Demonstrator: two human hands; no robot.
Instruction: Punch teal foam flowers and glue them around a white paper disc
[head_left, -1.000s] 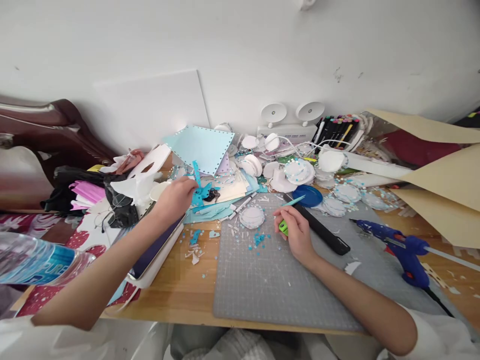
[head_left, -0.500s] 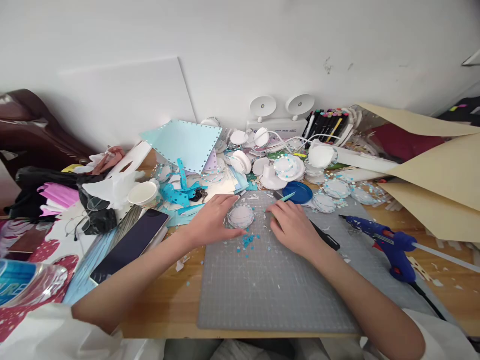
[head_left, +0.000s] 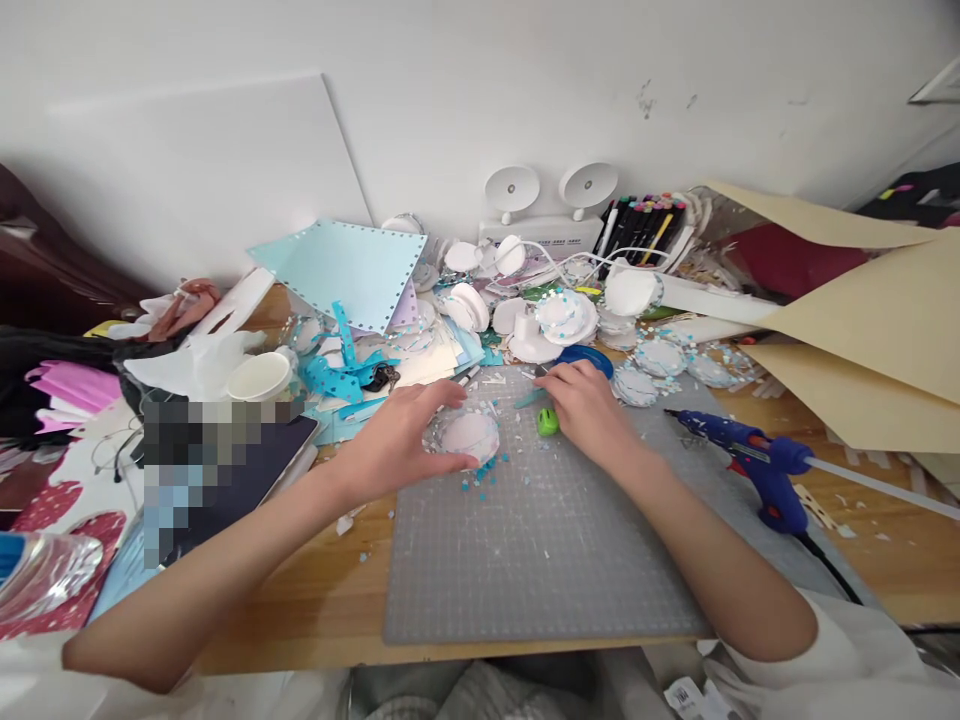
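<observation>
My left hand (head_left: 405,432) is closed around a round white paper disc (head_left: 470,436) with a blue-dotted, ruffled edge, its thumb at the near rim and fingers at the far rim. Beside the disc lie small blue paper bits (head_left: 480,478). My right hand (head_left: 589,405) is curled over the cutting mat's upper part, its fingers drawn together. A thin teal piece (head_left: 529,398) shows at its fingertips, and a small bright green object (head_left: 547,421) sits below them. What the right fingers grip is mostly hidden.
A grey cutting mat (head_left: 525,570) covers the table's middle. To the right lies a blue glue gun (head_left: 750,455) with a cord. Behind are piled paper discs (head_left: 566,318), a two-headed lamp (head_left: 540,228) and markers (head_left: 645,235). A dark phone (head_left: 277,465) and paper cup (head_left: 259,376) stand left.
My left hand has closed on the paper disc. My right hand has shifted and curled, and the green object now shows beneath it. The camera view has also shifted slightly.
</observation>
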